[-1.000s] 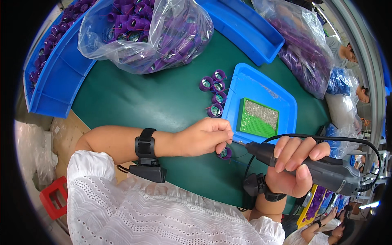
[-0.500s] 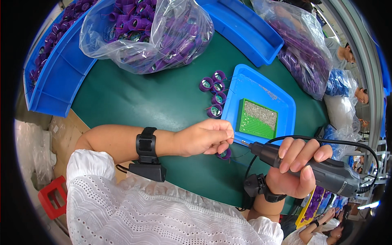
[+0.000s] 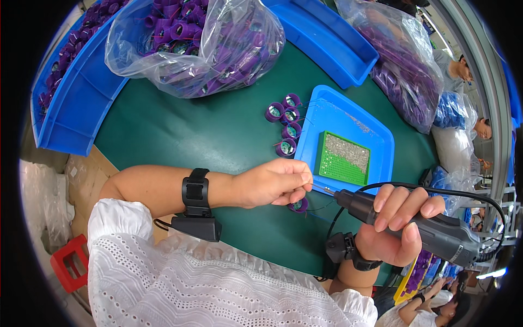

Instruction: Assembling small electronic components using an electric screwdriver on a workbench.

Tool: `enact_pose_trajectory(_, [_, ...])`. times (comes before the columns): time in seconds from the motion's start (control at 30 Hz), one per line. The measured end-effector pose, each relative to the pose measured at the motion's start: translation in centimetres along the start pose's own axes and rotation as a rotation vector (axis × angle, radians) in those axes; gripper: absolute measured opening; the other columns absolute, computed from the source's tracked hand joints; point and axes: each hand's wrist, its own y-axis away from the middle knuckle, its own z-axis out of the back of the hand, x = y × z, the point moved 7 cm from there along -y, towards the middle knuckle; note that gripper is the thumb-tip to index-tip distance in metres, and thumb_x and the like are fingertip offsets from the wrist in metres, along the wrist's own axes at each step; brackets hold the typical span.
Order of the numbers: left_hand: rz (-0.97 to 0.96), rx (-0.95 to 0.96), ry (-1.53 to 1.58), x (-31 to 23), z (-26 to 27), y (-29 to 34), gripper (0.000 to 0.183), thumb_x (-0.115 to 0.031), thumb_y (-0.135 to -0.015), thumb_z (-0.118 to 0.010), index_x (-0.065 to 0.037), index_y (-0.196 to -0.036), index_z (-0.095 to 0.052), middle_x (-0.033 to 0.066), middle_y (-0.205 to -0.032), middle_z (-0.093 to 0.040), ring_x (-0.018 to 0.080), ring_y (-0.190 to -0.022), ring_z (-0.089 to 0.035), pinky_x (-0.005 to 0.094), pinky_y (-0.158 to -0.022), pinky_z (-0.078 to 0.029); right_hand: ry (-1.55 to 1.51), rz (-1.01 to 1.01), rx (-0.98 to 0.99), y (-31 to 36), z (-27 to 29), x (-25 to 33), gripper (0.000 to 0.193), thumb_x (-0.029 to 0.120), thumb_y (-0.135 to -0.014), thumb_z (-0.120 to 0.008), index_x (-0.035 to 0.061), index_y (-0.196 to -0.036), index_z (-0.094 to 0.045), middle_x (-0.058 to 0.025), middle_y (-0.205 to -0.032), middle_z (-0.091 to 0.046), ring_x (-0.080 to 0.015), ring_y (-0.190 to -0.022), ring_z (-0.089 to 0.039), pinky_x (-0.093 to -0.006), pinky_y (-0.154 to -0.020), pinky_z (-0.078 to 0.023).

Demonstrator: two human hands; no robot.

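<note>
Green surface (image 3: 207, 131), blue tray (image 3: 328, 106), and a dark power screwdriver (image 3: 444, 235) held just in front of the tray, its tip at a pinch.
The right hand (image 3: 400, 223) wraps the screwdriver with curled fingers; the left hand (image 3: 275, 185) has its fingers closed together at the tip of the bit (image 3: 322, 189), though I can't tell whether they grip something tiny. A green rack (image 3: 343, 171) sits in the tray. To my eye, bit and pinch are best kept in one line, the pinch light. Pale lettering (image 3: 458, 254) marks the screwdriver, too small to read.
</note>
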Motion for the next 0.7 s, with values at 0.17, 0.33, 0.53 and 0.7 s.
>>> enact_pose_trajectory(0.17, [-0.001,-0.02,-0.041,0.3,0.0,0.0,0.021,-0.022,-0.097,-0.04,-0.004,-0.092,-0.049,0.0013,-0.068,-0.048,0.0049,-0.057,-0.038,0.0193,-0.048,-0.032,0.023,0.007,0.009,-0.1,-0.3,-0.1,0.027,0.009,-0.077,-0.053,0.0072,-0.101,-0.042,-0.0031,-0.067,-0.046,-0.0128,-0.051,-0.047,-0.0317,-0.06,-0.038])
enact_pose_trajectory(0.33, [-0.034,0.022,-0.076,0.0,-0.2,0.1,0.02,-0.021,-0.098,-0.04,-0.004,-0.092,-0.049,0.0004,-0.069,-0.047,0.0045,-0.058,-0.038,0.0195,-0.049,-0.032,0.013,-0.011,0.024,-0.1,-0.3,-0.1,0.026,0.009,-0.077,-0.053,0.007,-0.101,-0.042,-0.0029,-0.067,-0.046,-0.0127,-0.051,-0.046,-0.0319,-0.059,-0.037])
enact_pose_trajectory(0.53, [-0.077,0.099,-0.138,0.0,-0.5,0.0,0.02,-0.024,-0.099,-0.038,-0.008,-0.093,-0.047,-0.0016,-0.074,-0.045,0.0028,-0.062,-0.037,0.0168,-0.052,-0.032,0.008,-0.028,-0.006,0.0,-0.2,-0.1,0.026,0.01,-0.076,-0.053,0.0073,-0.099,-0.042,-0.0024,-0.066,-0.045,-0.012,-0.05,-0.045,-0.0314,-0.059,-0.037])
enact_pose_trajectory(0.7, [-0.271,0.14,-0.349,-1.1,-0.9,0.0,0.02,-0.017,-0.098,-0.038,-0.003,-0.087,-0.046,0.0003,-0.07,-0.044,0.0079,-0.062,-0.04,0.0249,-0.057,-0.037,-0.071,-0.073,-0.078,0.0,1.0,-0.3,0.028,0.009,-0.079,-0.054,0.0071,-0.104,-0.041,-0.0064,-0.069,-0.05,-0.0177,-0.051,-0.05,-0.0353,-0.062,-0.042])
